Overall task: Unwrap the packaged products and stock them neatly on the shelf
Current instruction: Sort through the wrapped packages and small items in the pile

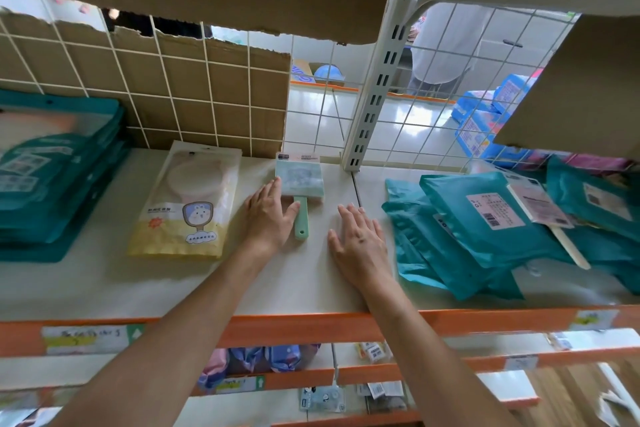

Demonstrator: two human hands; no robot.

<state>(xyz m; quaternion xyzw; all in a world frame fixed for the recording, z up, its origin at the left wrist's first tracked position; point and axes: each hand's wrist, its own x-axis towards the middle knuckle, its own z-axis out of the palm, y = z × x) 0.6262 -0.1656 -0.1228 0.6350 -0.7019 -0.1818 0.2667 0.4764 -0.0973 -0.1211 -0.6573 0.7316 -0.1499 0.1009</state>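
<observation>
A small hand mirror (302, 184) with a mint-green handle lies flat on the white shelf (104, 284), near the back. My left hand (270, 215) lies flat beside it, fingers straight, touching its left edge and handle. My right hand (360, 239) rests flat on the shelf board to the right of the mirror, holding nothing. A yellow and clear packaged mirror (188, 199) lies left of my left hand. Teal mailer bags (474, 236) with shipping labels are piled on the right.
A stack of teal pouches (52, 170) sits at the far left. Cardboard (194, 87) lines the wire grid back. A white upright post (374, 97) stands behind the mirror. Orange-edged lower shelves (311, 326) hold more goods.
</observation>
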